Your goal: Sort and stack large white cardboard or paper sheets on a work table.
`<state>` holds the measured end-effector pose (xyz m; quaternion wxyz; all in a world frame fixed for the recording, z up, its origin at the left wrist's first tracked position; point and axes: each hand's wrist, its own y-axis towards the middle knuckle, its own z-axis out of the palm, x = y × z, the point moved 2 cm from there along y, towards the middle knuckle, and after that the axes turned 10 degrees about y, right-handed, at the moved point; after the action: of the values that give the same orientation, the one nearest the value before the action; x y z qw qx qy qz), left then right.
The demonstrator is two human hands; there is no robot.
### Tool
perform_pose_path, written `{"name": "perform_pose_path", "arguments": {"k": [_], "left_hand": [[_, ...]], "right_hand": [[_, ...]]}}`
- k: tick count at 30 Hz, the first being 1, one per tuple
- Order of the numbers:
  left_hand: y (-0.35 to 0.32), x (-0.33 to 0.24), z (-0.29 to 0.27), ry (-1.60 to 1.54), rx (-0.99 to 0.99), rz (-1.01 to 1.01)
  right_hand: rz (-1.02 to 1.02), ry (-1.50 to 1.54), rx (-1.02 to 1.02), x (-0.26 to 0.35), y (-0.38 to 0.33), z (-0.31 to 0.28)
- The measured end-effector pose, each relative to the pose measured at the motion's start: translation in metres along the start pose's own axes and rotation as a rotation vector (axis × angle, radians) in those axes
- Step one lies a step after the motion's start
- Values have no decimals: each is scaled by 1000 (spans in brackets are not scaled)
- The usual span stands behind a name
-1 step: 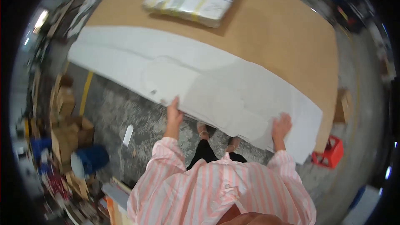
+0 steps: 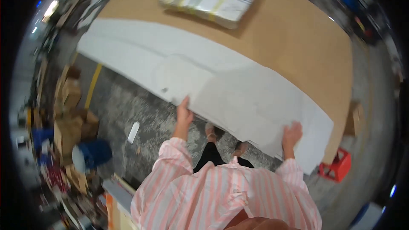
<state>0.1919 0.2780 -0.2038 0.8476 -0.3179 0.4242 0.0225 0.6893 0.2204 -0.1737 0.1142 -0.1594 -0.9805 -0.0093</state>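
Positions on the white sheet (image 2: 238,98) remain unchanged: right hand (image 2: 292,134) spread; left hand (image 2: 184,116) at edge, grip indeterminable.

Sheets (image 2: 136,38): white. Surface (image 2: 298,42): tan. Wrapped bundle (image 2: 208,1): white, bears yellow stripes and a red-pink band. Shirt (image 2: 196,191): shows pink and white stripes. Trousers (image 2: 209,155): black. Round container (image 2: 90,155): blue. Plastic object (image 2: 337,169): red. Floor (image 2: 123,98): mottled grey. Floor line (image 2: 93,86): yellow.

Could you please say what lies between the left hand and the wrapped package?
The head view shows white sheeting, then brown tabletop, between the left hand and wrapped package.
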Motion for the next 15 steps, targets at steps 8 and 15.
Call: {"name": "perform_pose_path", "arguments": {"k": [8,15], "left_hand": [[13,-78,-38,-61,158,15],[55,-97,-39,115,9,-78]], "right_hand": [[29,58,-64,17,13,-4],[-464,557,-42,200,67,14]]}}
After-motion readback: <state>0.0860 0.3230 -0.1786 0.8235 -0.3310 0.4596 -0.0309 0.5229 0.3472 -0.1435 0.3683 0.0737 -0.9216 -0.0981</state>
